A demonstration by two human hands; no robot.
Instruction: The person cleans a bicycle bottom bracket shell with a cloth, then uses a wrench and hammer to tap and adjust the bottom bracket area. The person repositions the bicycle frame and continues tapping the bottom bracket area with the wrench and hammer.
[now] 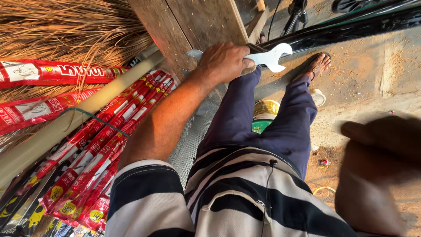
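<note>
My left hand [224, 61] is closed around the middle of a large silver double open-ended wrench [274, 57]. One jaw sticks out to the right of my fist and the other shows at its left. The wrench lies against the lower edge of a wooden board [188, 22], next to the end of a glossy black bar [351, 25]. My right hand [379, 147] hovers near the camera at the lower right. It is heavily blurred; no object shows in it and its fingers cannot be made out.
Brooms with red wrapped handles [96, 149] and straw heads [66, 26] lie at the left, crossed by a pale pole [57, 125]. Wire mesh [190, 140] hangs beside my leg. A yellow-green round tin [264, 112], a white lid [319, 97] and my sandalled foot [318, 66] are on the dusty ground.
</note>
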